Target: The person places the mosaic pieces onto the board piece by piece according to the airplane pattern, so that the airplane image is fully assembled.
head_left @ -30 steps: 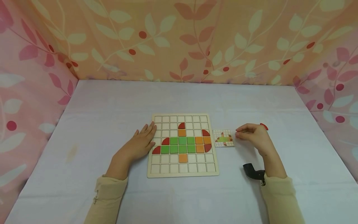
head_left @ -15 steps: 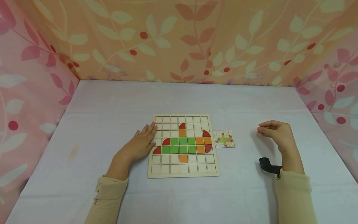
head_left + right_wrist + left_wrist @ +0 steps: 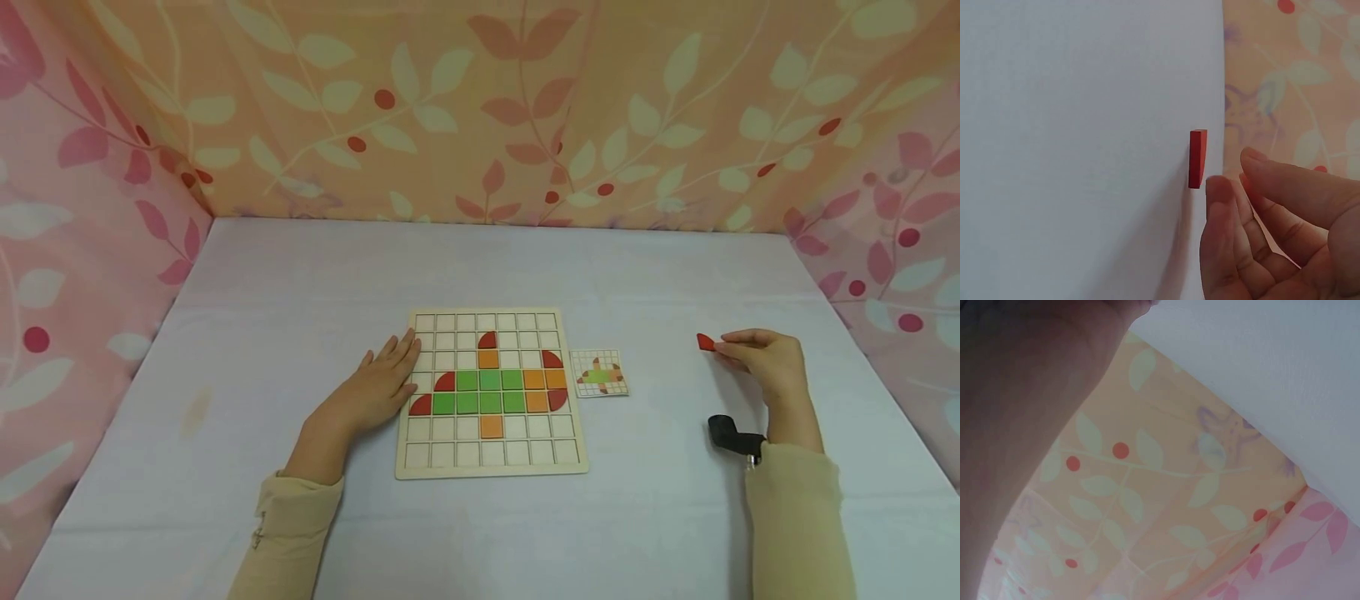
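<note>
On the table lies a square wooden grid board (image 3: 442, 454) with red, green and orange pieces set in its cells. My left hand (image 3: 378, 375) rests on the board's left edge, fingers extended. Off to the right, a loose red piece (image 3: 705, 342) with a curved side lies on the cloth. My right hand (image 3: 767, 358) is just right of it, fingers bent. In the right wrist view, a gap shows between my fingertips (image 3: 1254, 156), and the red piece (image 3: 1196, 159) sits just beyond them. Only a forearm and part of the left hand (image 3: 1041, 375) appear in the left wrist view.
A small pattern card (image 3: 600, 372) lies against the board's right side, printed with a similar coloured figure. Black gear (image 3: 735, 437) sticks out from the right wrist above the white tablecloth (image 3: 480, 267). Floral curtains (image 3: 480, 108) enclose the back and both sides.
My right hand has moved right, away from the card, passing over the red piece, which was briefly hidden and now shows left of the fingertips. The left hand has stayed on the board.
</note>
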The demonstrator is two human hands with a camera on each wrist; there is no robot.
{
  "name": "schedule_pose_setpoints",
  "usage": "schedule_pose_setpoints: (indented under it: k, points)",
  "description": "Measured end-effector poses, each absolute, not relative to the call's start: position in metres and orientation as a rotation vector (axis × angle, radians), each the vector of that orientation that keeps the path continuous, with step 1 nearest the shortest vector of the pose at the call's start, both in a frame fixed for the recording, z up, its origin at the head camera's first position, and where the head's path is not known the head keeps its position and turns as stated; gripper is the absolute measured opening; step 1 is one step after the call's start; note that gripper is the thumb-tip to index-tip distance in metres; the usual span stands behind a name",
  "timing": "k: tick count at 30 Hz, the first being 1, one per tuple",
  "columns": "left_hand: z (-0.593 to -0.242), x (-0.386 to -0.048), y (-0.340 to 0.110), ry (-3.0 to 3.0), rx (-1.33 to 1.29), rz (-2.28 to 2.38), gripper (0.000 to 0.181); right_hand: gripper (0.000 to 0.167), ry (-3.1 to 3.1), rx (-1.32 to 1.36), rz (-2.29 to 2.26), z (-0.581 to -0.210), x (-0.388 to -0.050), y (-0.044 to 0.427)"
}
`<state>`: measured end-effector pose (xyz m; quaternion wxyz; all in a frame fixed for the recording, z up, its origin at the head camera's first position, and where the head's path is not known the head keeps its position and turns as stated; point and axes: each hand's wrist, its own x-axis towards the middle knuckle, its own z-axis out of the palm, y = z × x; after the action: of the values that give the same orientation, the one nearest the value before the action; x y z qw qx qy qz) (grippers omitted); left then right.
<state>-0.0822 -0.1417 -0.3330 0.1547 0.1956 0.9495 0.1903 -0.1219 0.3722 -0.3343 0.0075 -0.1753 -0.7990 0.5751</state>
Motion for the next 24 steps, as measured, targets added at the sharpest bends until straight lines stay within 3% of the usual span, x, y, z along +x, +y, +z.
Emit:
schedule_pose_setpoints:
  k: [3,6,10,14,24]
  points:
    - [-0.333,-0.082,-0.142,2.721,0.561,0.541,0.061,0.015,-2.575,-0.548,1.715,-0.337,-0.126,0.374]
    - [-0.334,-0.082,-0.142,2.722,0.558,0.536,0.061,0.003,-2.695,-0.57,1.585,-0.34,-0.131,0.375]
    - [-0.335,-0.083,-0.142,2.725,0.567,0.534,0.061,0.034,-2.866,-0.576,1.363,-0.343,-0.136,0.376]
    - [-0.335,-0.083,-0.143,2.73,0.571,0.529,0.061,0.047,-2.968,-0.529,1.211,-0.344,-0.138,0.375]
    - [-0.335,-0.082,-0.142,2.727,0.559,0.536,0.061,0.036,-3.005,-0.327,1.195,-0.341,-0.132,0.366]
